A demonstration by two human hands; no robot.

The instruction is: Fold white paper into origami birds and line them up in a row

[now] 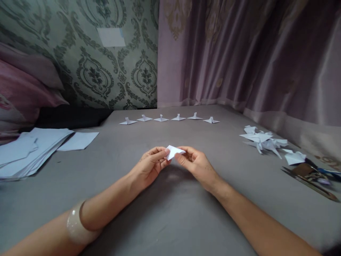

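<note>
A small piece of folded white paper (174, 152), roughly diamond-shaped, is held up between both hands above the grey surface. My left hand (152, 164) pinches its left corner between thumb and fingers. On the opposite side, my right hand (198, 165) grips it with the thumb on the near edge and the fingers behind. The fingers partly hide the paper's ends. Beyond the hands, several folded paper pieces (161, 118) stand in a curved row, each with a flat base and a raised middle.
At the left lie a stack of white paper sheets (50, 137), a separate sheet (78, 141) and a black cloth (74, 115). A heap of folded paper figures (262, 139) sits at the right, near scissors (311, 185). A curtain (202, 53) hangs behind the grey surface (149, 227).
</note>
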